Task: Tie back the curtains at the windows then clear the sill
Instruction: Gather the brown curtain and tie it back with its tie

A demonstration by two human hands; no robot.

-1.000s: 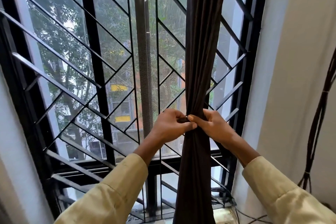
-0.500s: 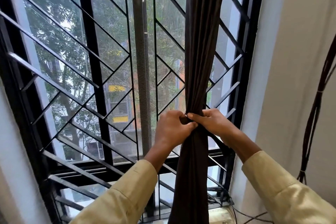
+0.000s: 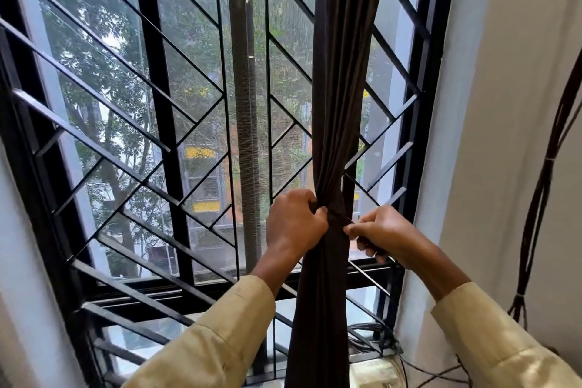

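So the left hand (image 3: 296, 224) is curled tight into the gathered waist of the dark brown curtain (image 3: 338, 104), fingers pressed into the folds right at the pinch point, and the right hand (image 3: 382, 231) has its fingertips nipped together on what looks like a thin tie or cord end (image 3: 346, 220) coming off the bunch, though it's too thin and dark to say what it's made of. What's different from a second ago: both hands were butted up against each other at the front of the bundle, thumbs nearly touching, and now the right one has pulled out to the side, away from the fabric, while the left one stays put as the anchor. To me that reads as cinching the tie down, so the knot or wrap is probably being tightened rather than started. The curtain itself hangs bunched into one narrow column in front of the black window grille (image 3: 157, 151), toward the right side of the window near the white wall (image 3: 504, 104). Down at the bottom right there's a tangle of cables (image 3: 374, 337) and a pale boxy thing (image 3: 374, 372) sitting on or near the sill, so I'd guess the clearing part hasn't been touched yet.
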